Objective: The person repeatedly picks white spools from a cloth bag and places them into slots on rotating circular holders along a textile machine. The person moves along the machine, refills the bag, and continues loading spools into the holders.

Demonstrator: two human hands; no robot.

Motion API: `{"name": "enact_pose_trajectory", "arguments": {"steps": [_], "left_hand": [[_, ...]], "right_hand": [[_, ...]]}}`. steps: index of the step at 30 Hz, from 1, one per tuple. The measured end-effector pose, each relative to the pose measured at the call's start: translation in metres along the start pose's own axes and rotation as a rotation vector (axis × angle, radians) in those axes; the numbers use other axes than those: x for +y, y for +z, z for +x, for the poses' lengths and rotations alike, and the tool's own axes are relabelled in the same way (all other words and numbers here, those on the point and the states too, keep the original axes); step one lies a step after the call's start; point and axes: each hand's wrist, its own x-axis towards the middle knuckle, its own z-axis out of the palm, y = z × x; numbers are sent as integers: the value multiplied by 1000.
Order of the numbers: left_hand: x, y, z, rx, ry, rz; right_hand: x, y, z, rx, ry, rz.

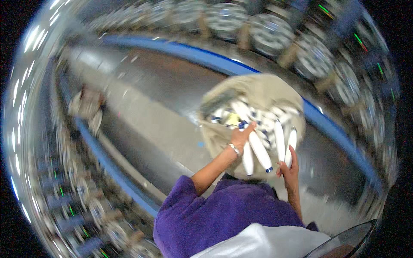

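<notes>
In front of me is a round beige cloth bag (275, 88), filled with a loose heap of white yarn bobbins (241, 111) with dark blue ends. My left hand (243, 136), at the bag's near side, is closed round the blue ends of two full white bobbins (260, 153), which point down toward me. To the right, my right hand (291, 172) grips the lower ends of two more white bobbins (280, 141) standing nearly upright. Among the heap lies a yellow piece (232, 119), too blurred to name.
Spinning-type machines with round metal parts (270, 34) line the far side, behind a blue rail (172, 46). Another machine row with a blue rail (116, 174) runs along the left. A blurred beige bundle (85, 105) stands by that rail. Grey floor (159, 116) lies between.
</notes>
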Motion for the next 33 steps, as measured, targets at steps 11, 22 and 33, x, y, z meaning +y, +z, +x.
{"name": "enact_pose_trajectory", "arguments": {"steps": [11,22,33], "left_hand": [[-80,129,-59,-956,-505,409],[-349,276,-303,-1898,-557,957],[-598,321,-480,-2071,-798,1196]], "right_hand": [[49,-67,-183,411,-141,-119],[156,-159,-503,959,-309,840],[283,-117,-673,1365,-251,1048]]}}
